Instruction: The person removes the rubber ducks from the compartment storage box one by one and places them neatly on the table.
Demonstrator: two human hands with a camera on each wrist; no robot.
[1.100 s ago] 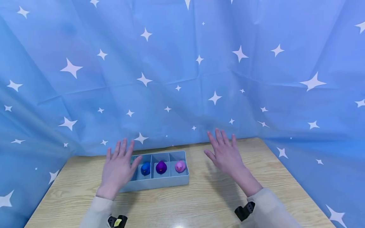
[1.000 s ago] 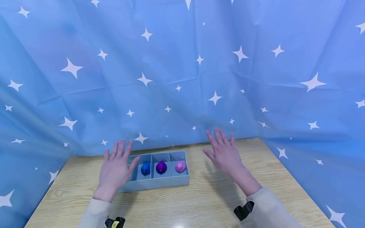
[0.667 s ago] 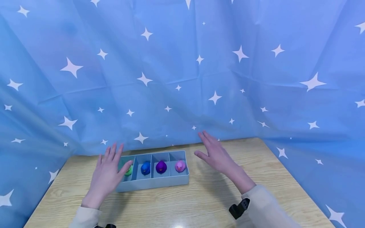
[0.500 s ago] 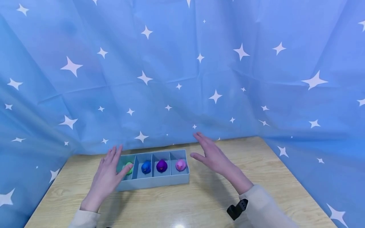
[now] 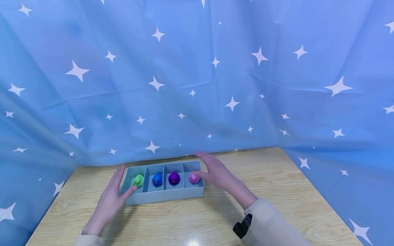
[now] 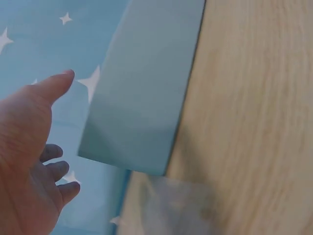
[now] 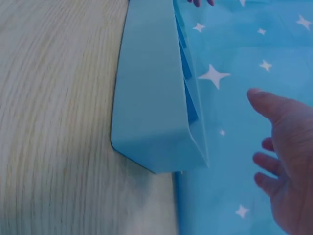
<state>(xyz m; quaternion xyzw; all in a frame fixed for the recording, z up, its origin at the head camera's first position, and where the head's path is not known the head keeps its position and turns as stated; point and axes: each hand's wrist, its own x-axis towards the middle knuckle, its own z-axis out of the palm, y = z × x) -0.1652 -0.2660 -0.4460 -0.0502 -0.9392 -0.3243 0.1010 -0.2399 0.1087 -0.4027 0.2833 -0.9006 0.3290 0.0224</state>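
A long pale blue divided box (image 5: 172, 196) lies on the table, its compartments in a row. From left to right they hold a green rubber duck (image 5: 138, 180), a blue one, a purple rubber duck (image 5: 174, 178) and a pink rubber duck (image 5: 194, 178). My left hand (image 5: 110, 198) hovers at the box's left end, fingers extended and thumb spread toward the green duck. Over the right end is my right hand (image 5: 217, 172), its thumb overlapping the pink duck in the head view. Both wrist views show the hands apart from the box wall (image 6: 142, 88), holding nothing.
The box stands near the back edge of the wooden table (image 5: 172, 222). A blue curtain (image 5: 191, 75) with white stars hangs behind and along both sides. A black wrist device (image 5: 242, 226) sits at the right sleeve.
Both hands have come down toward the box ends. The left moved left and lower, uncovering the green duck; the right moved left to the pink duck's end. The box has stayed in place.
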